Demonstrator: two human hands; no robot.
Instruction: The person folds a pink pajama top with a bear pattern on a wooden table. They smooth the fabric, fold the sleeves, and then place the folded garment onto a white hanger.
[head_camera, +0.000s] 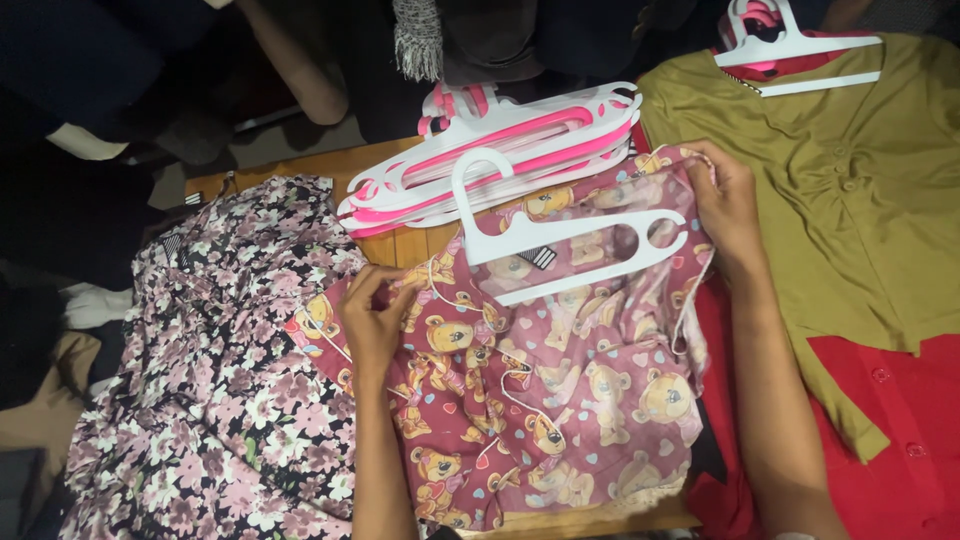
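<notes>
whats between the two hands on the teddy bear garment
In the head view, a white hanger lies on the teddy bear garment between the left hand and right hand.

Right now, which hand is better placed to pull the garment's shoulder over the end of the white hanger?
Probably the right hand: it grips the teddy-bear garment beside the white hanger end. The left hand holds fabric farther away.

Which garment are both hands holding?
The maroon teddy-bear print garment, held by the left hand and right hand; the floral, olive and red ones lie untouched.
</notes>
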